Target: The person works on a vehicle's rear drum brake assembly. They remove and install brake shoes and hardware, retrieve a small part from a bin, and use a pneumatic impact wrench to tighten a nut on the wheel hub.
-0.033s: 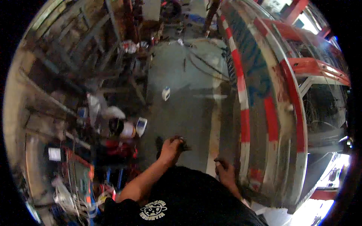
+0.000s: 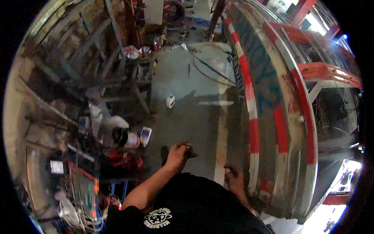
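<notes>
My left hand (image 2: 177, 156) is low in front of my body, its fingers closed around a small dark object (image 2: 191, 151) with a shiny bit on top. I cannot make out what kind of thing it is. To the right, my right hand (image 2: 235, 180) hangs lower, near the striped side of a vehicle (image 2: 254, 134). Its fingers are curled, and whether anything is in them does not show. Ahead of me on the grey floor (image 2: 177, 80) stands a white bottle with a blue cap (image 2: 170, 101).
Metal frames and scrap (image 2: 93, 43) line the left side, with a white-and-blue container (image 2: 145, 135) and a jar (image 2: 132, 140) close by. A dark hose (image 2: 214, 68) curves over the floor ahead. A red-orange beam (image 2: 325, 69) crosses at right.
The view has tilted slightly, so the bottle and the vehicle's side sit a little lower in the picture. Both hands keep nearly the same pose.
</notes>
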`<state>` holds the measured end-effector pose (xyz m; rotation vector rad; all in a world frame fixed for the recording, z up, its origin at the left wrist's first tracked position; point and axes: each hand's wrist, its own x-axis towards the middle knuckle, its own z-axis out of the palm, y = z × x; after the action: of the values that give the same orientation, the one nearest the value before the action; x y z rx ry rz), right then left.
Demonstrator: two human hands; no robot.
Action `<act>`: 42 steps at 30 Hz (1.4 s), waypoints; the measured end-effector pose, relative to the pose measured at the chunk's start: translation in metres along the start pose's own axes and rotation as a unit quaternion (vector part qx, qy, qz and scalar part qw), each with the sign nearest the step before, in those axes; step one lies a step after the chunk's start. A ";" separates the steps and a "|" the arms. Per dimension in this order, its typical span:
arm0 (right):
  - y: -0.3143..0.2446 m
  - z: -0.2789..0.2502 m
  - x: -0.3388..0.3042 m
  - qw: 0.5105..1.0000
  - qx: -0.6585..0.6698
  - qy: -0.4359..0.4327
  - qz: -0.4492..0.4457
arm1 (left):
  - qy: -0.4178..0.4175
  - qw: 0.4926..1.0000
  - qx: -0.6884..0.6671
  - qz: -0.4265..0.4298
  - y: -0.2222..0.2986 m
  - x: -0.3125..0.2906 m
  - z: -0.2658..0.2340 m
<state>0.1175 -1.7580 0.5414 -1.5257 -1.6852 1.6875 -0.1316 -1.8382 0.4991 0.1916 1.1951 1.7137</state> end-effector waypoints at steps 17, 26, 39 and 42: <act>-0.192 0.099 0.321 0.993 -0.039 0.102 0.046 | 0.125 0.969 -0.192 -0.088 0.166 0.381 -0.014; -0.207 0.163 0.640 0.985 -0.017 -0.003 0.172 | 0.323 0.894 -0.308 -0.044 0.188 0.534 -0.128; -0.326 0.173 0.855 0.981 -0.035 -0.012 0.189 | 0.228 0.967 -0.117 0.016 0.331 0.770 -0.074; -0.364 0.200 0.906 0.984 -0.064 -0.005 0.165 | 0.177 0.982 0.023 -0.064 0.340 0.843 -0.076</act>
<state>-0.5552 -1.0367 0.3979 -1.9505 -1.6445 1.7713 -0.8046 -1.2300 0.4055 -0.1667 1.4727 1.6493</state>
